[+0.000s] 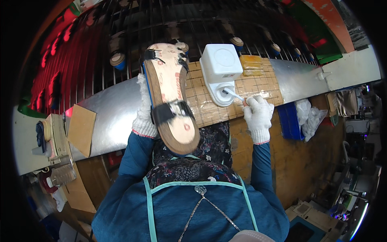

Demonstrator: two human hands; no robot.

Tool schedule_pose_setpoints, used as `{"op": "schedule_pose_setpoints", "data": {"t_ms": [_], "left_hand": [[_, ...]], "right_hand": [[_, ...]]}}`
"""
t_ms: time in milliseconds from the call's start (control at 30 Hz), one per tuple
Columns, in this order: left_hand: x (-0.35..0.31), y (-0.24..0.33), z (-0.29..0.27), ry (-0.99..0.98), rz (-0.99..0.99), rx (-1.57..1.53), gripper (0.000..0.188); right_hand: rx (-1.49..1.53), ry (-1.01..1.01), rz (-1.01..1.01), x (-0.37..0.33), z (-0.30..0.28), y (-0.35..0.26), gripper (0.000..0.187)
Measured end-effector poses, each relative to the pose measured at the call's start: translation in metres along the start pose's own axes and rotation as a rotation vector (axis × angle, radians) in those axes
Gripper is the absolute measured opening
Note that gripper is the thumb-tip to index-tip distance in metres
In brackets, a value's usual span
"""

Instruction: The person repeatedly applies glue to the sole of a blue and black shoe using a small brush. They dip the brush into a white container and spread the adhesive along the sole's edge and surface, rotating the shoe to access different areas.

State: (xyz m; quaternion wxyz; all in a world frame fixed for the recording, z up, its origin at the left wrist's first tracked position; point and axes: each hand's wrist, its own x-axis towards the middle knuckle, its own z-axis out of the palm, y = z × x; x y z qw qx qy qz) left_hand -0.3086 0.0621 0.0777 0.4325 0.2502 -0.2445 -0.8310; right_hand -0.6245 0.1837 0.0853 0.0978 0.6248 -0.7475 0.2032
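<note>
My left hand [143, 119], in a white knit glove, is closed on the side of a sandal [168, 86] held upright in front of me. The sandal has a pale insole, a brown sole edge and black straps, with some blue along its side; most of my left fingers are behind it. My right hand [259, 117], also gloved, pinches the white handle of a small brush [234, 94]. The brush's head dips into the round cup at the front of a white plastic dispenser [221, 64].
The dispenser stands on a tape-covered cardboard sheet [201, 115], beside a yellow block [252, 65]. Beyond the metal ledge [109, 117] several shoe pieces lie on a dark slatted conveyor [161, 20], lit red at left. A blue bin [291, 121] with plastic bags is at right.
</note>
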Motion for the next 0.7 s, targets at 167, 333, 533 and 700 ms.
{"op": "schedule_pose_setpoints", "data": {"t_ms": [167,333,533,700], "left_hand": [[-0.006,-0.001,-0.004,-0.090,-0.078,-0.254,0.104],[-0.005,-0.003,-0.006,0.016,-0.064,-0.170,0.108],[-0.011,-0.012,0.020,-0.097,0.038,0.186,0.087],[-0.002,-0.009,0.017,-0.218,0.217,0.570,0.106]], "right_hand": [[-0.111,-0.043,-0.105,0.006,-0.003,-0.001,0.010],[0.262,-0.226,0.038,0.010,-0.017,0.009,0.008],[0.891,-0.227,0.177,0.009,-0.035,-0.032,0.018],[0.746,0.059,0.002,0.011,-0.040,-0.074,0.021]]}}
